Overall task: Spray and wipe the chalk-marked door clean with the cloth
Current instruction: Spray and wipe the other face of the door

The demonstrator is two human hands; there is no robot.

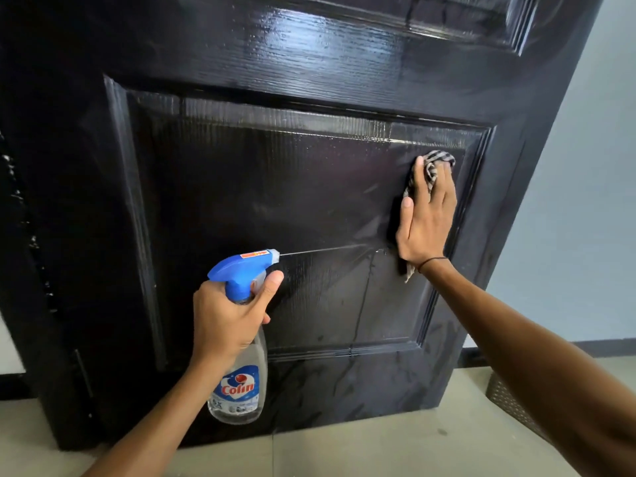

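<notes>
While pressing a checked cloth [434,166] flat-fingered against the black door [275,187] panel's right edge, right hand [426,218] hides most of it; left hand [227,315], grip clamped round spray bottle [241,383], jetting toward panel; chalk marks hard to discern.

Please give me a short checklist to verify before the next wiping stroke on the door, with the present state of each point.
1. Cloth under the palm: ok. The right hand presses the checked cloth flat against the door panel.
2. Bottle held firmly: ok. The left hand grips the neck of the Colin spray bottle, one finger at the trigger.
3. Nozzle aimed at the panel: ok. A thin jet runs from the nozzle toward the spot just below the right hand.
4. Surface wet: ok. Drips run down the lower panel.
5. Chalk marks left: cannot tell; the glossy panel shows only streaks.
6. Liquid left in bottle: cannot tell.
</notes>
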